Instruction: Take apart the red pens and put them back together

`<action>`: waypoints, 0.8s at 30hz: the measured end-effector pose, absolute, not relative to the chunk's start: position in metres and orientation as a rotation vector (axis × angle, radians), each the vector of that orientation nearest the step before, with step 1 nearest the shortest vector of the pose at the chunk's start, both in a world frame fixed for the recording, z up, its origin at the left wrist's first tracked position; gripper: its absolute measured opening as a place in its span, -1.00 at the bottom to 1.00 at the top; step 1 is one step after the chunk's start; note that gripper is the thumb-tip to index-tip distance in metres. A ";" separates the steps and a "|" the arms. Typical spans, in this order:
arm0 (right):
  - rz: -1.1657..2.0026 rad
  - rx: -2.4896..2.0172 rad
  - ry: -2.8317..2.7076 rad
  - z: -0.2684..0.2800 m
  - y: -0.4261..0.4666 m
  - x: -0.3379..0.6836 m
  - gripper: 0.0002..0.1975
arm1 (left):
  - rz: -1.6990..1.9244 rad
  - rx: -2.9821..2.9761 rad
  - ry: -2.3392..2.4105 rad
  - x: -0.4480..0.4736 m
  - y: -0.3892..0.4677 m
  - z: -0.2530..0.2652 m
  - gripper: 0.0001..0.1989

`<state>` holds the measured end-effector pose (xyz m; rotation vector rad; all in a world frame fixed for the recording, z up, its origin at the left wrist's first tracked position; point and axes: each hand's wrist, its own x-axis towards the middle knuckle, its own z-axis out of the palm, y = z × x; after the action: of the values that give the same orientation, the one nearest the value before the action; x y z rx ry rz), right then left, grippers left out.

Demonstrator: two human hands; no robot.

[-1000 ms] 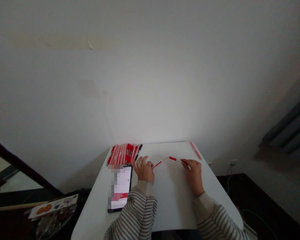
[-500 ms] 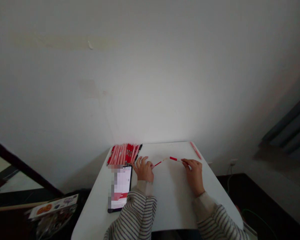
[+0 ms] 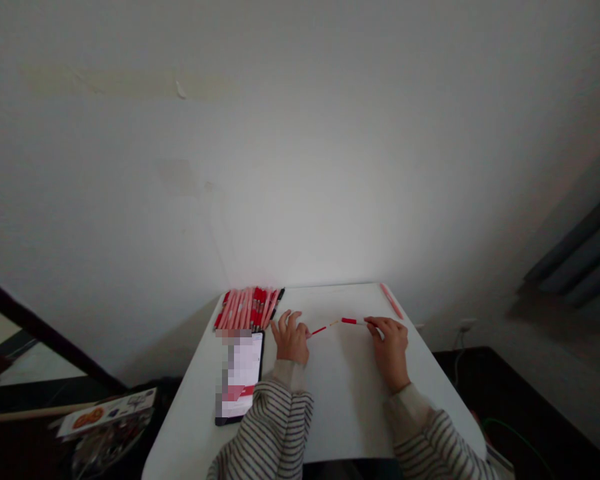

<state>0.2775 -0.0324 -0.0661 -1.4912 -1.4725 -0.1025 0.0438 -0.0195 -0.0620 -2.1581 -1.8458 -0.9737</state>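
Over the table, my left hand [image 3: 292,341] pinches the near end of a thin pen refill [image 3: 319,331], red with a pale yellowish end pointing right. The other fingers of that hand are spread. Facing it, my right hand [image 3: 391,347] grips a pen barrel [image 3: 349,321] between thumb and fingertips; its red end points left and its white part runs into the fingers. A small gap separates the refill's end from the barrel. Just left of my left hand lies a row of red and pink pens [image 3: 245,308], with a black pen [image 3: 279,303] at its right edge.
A phone [image 3: 245,373] with a lit screen lies on the white table [image 3: 340,413], beside my left sleeve. One pink pen [image 3: 391,301] rests near the far right corner. A wall [image 3: 330,167] stands behind the table. Bagged items [image 3: 110,433] sit low at the left.
My left hand has shifted slightly right with the refill. My right hand and the barrel have moved a little right and nearer to me, and the barrel lies more level.
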 end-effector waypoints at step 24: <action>-0.137 -1.465 -1.587 -0.070 -0.030 0.273 -0.78 | -0.958 -2.342 -1.735 0.046 -0.022 -0.057 -0.82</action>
<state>0.2725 -0.0297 -0.0703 -1.4652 -1.5871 -0.1373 0.0459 -0.0221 -0.0572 -2.3415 -1.7347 -0.9579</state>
